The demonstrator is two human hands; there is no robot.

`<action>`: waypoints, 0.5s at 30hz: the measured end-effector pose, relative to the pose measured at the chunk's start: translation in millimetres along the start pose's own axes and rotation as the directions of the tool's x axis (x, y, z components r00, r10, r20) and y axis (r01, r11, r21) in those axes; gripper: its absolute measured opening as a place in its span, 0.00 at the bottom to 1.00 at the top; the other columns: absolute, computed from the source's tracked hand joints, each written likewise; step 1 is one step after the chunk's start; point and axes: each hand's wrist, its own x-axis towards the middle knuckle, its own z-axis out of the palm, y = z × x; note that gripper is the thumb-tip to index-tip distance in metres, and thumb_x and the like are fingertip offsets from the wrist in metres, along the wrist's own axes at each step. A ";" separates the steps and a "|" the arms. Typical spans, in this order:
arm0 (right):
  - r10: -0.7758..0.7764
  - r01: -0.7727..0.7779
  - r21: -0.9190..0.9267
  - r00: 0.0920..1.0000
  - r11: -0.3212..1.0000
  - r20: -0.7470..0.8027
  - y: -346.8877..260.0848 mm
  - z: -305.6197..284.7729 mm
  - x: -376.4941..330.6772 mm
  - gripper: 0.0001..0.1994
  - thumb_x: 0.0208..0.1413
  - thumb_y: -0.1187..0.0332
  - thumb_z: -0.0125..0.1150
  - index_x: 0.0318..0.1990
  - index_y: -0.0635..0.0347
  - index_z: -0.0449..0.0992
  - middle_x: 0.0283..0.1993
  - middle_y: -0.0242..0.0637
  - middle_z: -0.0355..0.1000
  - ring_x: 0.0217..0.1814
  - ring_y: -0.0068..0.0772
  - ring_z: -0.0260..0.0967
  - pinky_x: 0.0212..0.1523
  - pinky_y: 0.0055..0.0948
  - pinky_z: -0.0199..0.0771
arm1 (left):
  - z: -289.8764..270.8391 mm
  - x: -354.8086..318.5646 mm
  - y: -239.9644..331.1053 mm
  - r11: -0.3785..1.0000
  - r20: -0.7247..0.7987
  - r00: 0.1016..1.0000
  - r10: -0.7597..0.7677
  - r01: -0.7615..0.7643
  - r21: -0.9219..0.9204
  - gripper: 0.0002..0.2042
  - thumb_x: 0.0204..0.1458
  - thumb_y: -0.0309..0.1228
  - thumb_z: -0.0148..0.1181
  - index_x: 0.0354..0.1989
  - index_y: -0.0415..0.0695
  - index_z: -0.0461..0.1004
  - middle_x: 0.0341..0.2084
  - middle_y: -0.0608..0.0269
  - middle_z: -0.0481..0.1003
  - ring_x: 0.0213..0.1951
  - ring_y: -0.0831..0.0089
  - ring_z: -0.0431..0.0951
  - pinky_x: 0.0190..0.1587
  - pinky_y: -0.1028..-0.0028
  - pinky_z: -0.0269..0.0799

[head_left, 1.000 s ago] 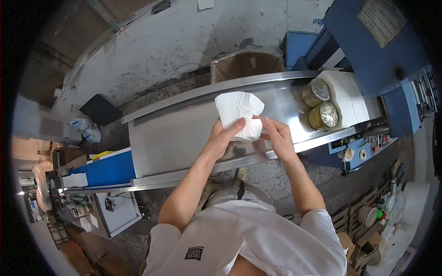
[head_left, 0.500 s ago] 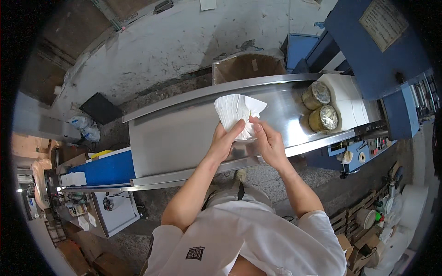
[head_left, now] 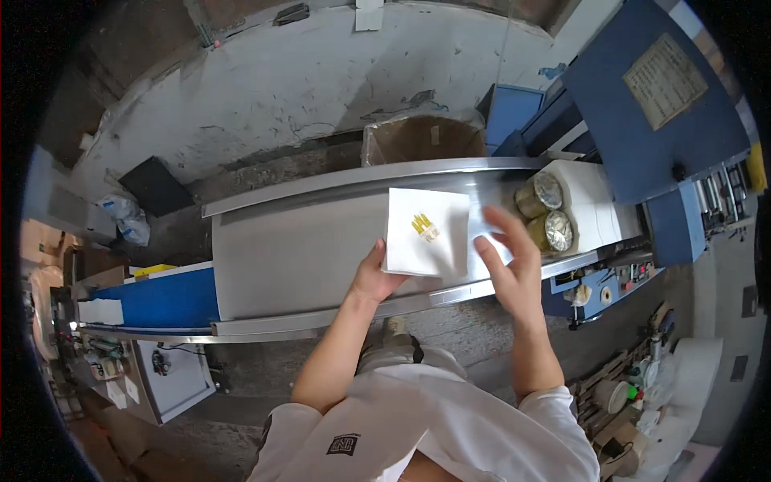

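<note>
A square stack of white paper napkins (head_left: 409, 255) with a yellow-gold printed mark on the top one is held over the metal worktop (head_left: 297, 257). My left hand (head_left: 377, 277) grips it at the lower left corner, thumb along the left edge and the other fingers hidden underneath. To the right of the stack, my right hand (head_left: 516, 261) is off it, thumb and fingers apart and slightly blurred, with nothing visible in it.
Two round yellowish things with shiny tops (head_left: 540, 195) stand by a white paper-like block (head_left: 590, 205) at the worktop's right end. A blue machine (head_left: 642, 145) rises beyond. Behind the worktop is a plastic-lined box (head_left: 426, 140); a blue belt (head_left: 170, 296) lies left.
The napkins, bent and fanned between both hands before, now lie flat and squared with the printed mark showing. My right hand has let go and moved right; the view has shifted slightly.
</note>
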 end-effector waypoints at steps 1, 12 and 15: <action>0.020 -0.019 0.029 0.998 0.999 -0.056 17.4 -0.6 0.1 0.34 0.57 0.56 0.63 0.65 0.66 0.61 0.64 0.54 0.64 0.65 0.45 0.63 0.62 0.40 0.64 | 2.8 0.0 -2.3 1.000 0.019 1.000 0.011 -0.011 0.010 0.40 0.56 0.59 0.52 0.69 0.43 0.55 0.65 0.54 0.62 0.66 0.54 0.61 0.66 0.51 0.56; 0.456 -0.565 0.694 0.811 0.447 0.366 86.7 44.1 -15.0 0.33 0.60 0.60 0.61 0.66 0.69 0.56 0.60 0.47 0.67 0.61 0.36 0.67 0.59 0.31 0.69 | 15.3 -27.5 -8.6 0.979 -0.096 0.991 -0.096 0.112 0.171 0.38 0.56 0.56 0.56 0.67 0.41 0.57 0.61 0.53 0.66 0.63 0.60 0.66 0.63 0.58 0.62; 0.432 -0.561 0.703 0.817 0.437 0.383 87.9 46.7 -17.9 0.39 0.56 0.60 0.64 0.68 0.73 0.51 0.60 0.51 0.66 0.61 0.37 0.66 0.60 0.31 0.67 | 38.3 -35.4 15.4 0.912 -0.168 0.979 -0.120 0.175 0.371 0.39 0.55 0.57 0.57 0.66 0.40 0.57 0.59 0.56 0.68 0.60 0.64 0.69 0.60 0.63 0.66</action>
